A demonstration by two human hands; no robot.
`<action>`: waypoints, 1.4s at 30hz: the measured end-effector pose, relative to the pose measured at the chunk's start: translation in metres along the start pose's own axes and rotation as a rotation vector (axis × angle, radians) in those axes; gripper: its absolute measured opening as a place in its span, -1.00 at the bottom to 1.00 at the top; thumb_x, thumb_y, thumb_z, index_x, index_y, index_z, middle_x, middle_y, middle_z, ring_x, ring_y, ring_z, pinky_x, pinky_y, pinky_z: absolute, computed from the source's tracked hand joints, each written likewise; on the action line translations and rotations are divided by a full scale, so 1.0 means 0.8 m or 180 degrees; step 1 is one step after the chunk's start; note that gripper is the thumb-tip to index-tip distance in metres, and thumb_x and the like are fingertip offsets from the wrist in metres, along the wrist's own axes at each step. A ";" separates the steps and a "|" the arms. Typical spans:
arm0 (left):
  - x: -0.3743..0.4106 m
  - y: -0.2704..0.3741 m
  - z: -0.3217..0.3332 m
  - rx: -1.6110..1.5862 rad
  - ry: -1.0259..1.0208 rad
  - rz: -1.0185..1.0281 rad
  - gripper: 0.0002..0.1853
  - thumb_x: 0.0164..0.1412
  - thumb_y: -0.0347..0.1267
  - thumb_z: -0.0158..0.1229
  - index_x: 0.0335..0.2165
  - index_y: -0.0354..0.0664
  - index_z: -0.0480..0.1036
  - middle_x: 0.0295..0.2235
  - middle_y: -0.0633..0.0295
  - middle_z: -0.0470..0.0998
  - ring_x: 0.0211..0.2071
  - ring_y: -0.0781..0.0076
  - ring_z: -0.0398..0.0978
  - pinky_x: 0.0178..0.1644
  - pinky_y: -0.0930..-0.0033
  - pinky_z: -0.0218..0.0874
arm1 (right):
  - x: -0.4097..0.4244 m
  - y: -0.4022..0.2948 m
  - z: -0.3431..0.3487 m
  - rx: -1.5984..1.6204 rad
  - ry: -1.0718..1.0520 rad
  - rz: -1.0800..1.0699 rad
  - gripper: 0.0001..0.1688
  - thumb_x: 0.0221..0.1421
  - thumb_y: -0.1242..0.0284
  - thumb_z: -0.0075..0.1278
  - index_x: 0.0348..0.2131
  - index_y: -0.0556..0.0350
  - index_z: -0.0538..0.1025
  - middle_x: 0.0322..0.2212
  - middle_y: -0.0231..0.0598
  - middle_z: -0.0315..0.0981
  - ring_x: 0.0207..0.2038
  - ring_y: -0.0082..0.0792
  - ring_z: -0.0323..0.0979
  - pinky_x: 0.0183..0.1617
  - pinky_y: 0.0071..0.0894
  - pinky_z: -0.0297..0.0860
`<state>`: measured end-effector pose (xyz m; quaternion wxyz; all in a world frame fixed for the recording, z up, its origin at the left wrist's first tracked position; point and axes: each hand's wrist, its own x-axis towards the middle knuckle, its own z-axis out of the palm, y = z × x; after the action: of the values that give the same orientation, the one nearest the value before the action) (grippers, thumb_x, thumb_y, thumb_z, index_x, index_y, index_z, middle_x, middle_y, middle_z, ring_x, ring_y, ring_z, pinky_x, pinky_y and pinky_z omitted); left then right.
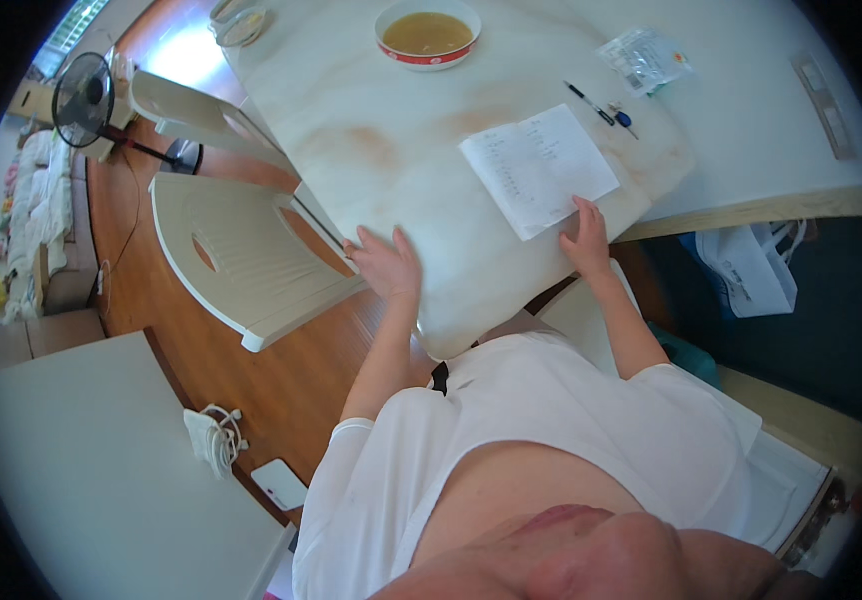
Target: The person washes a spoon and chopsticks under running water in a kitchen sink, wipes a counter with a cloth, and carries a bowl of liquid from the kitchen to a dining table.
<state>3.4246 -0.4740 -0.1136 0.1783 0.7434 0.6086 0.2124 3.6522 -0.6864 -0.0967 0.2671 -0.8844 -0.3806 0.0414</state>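
My left hand (386, 262) rests at the left edge of the marble-patterned table (341, 97), its fingers apart and nothing in them. A sheaf of white paper (539, 169) with handwriting lies on the tabletop before me. At its near right corner is my right hand (588, 240), fingertips at the paper's edge and thumb spread away; I see no grip on the sheet. Beyond the paper lie a black pen (588, 103) and a small dark blue object with a thin metal shaft (623, 120). Farther back stands a white-and-red bowl (428, 54) of yellowish-brown liquid.
A clear plastic packet (644, 60) lies at the back right, and a glass container (239, 26) stands at the far left corner. Beige plastic chairs (243, 255) line the left side. A standing fan (84, 101) is beyond them. A white bag (750, 270) hangs at right.
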 end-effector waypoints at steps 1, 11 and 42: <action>0.001 0.000 -0.002 0.0018 -0.0037 -0.0047 -0.32 0.11 -0.12 -0.03 0.04 -0.40 0.04 0.04 -0.43 -0.03 0.08 -0.26 0.02 0.08 0.08 0.03 | 0.001 -0.003 0.003 0.0119 0.0039 0.0075 -0.25 -0.25 0.54 0.06 0.01 0.17 0.19 -0.04 -0.04 0.14 0.05 -0.05 0.05 0.14 -0.22 0.06; 0.000 0.005 -0.007 0.0094 -0.0068 -0.0135 -0.35 0.11 -0.16 -0.02 0.05 -0.36 0.05 0.05 -0.40 -0.03 0.09 -0.24 0.02 0.05 0.08 0.08 | 0.059 -0.007 0.002 0.2178 0.0149 0.2230 -0.50 -0.12 0.28 0.10 -0.25 0.28 0.36 -0.30 -0.13 0.38 -0.15 -0.13 0.30 -0.18 -0.21 0.30; 0.008 0.007 0.001 0.0099 0.0344 -0.0335 -0.36 -0.05 -0.20 0.13 -0.01 -0.27 0.18 0.03 -0.30 0.08 0.02 -0.18 0.16 -0.01 0.09 0.13 | 0.279 0.286 -0.131 0.2670 0.1301 0.1281 -0.86 -0.01 0.54 0.01 -0.52 0.11 0.32 -0.56 -0.37 0.28 -0.54 -0.54 0.27 -0.48 -0.61 0.31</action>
<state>3.4309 -0.4689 -0.1110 0.1445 0.7005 0.6588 0.2332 3.9880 -0.7068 -0.0935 0.6550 -0.7468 -0.0932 0.0674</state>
